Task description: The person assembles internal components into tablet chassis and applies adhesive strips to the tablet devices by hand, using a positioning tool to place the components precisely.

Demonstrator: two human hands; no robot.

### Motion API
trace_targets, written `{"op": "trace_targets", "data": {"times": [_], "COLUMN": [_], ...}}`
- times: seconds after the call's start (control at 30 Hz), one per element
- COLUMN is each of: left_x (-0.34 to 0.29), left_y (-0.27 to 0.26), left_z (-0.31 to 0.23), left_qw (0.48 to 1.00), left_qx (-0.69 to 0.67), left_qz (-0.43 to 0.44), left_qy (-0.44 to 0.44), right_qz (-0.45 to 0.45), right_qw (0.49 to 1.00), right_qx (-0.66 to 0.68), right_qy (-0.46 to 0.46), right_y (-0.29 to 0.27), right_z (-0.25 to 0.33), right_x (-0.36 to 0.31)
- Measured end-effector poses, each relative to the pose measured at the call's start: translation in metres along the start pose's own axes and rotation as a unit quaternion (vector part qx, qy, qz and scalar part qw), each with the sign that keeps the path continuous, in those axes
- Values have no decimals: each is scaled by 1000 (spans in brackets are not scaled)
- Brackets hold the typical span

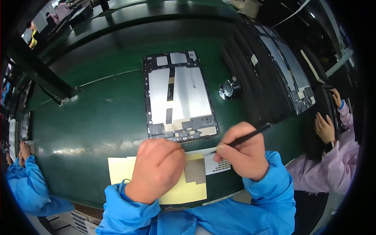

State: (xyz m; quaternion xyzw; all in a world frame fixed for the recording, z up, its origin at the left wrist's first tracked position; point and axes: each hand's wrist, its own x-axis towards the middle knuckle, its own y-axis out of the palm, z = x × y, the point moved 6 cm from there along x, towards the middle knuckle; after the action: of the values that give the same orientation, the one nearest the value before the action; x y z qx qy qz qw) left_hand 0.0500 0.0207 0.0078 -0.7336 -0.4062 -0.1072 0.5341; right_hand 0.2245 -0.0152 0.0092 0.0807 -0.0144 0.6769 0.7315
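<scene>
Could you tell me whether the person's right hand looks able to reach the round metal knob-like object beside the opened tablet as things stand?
Probably yes. The round metal object sits on bare green table, right of the opened tablet and ahead of the right hand, with nothing between. That hand holds a thin black tool, however.

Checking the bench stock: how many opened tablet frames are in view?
2 at least: one opened tablet frame lies mid-bench above the hands; another frame tops the dark row at right, which may hide more.

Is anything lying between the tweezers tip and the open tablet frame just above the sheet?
Nothing visible: the tweezers in the right hand point at the sticker sheet, and only bare green mat separates it from the tablet frame.
</scene>
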Motion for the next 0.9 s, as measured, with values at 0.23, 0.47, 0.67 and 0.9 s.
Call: {"op": "trace_targets", "data": {"times": [0.23,0.47,0.67,0.9], "left_x": [-2,1,2,1], "left_y": [-3,1,3,10], "left_z": [19,16,12,8], "left_qw": [995,994,992,988], "left_qx": [44,77,88,115], "left_qz": [-35,7,21,34], "left_qy": [-77,-81,-83,-95], "right_qz": [64,62,42,29], "right_qw": [986,969,967,944], "right_qx": [-146,-228,-236,-295], "right_qy": [-43,-71,-84,-146], "right_y": [25,26,25,31], "right_z": [-25,-21,-21,-10], "right_x": [40,42,40,35]}}
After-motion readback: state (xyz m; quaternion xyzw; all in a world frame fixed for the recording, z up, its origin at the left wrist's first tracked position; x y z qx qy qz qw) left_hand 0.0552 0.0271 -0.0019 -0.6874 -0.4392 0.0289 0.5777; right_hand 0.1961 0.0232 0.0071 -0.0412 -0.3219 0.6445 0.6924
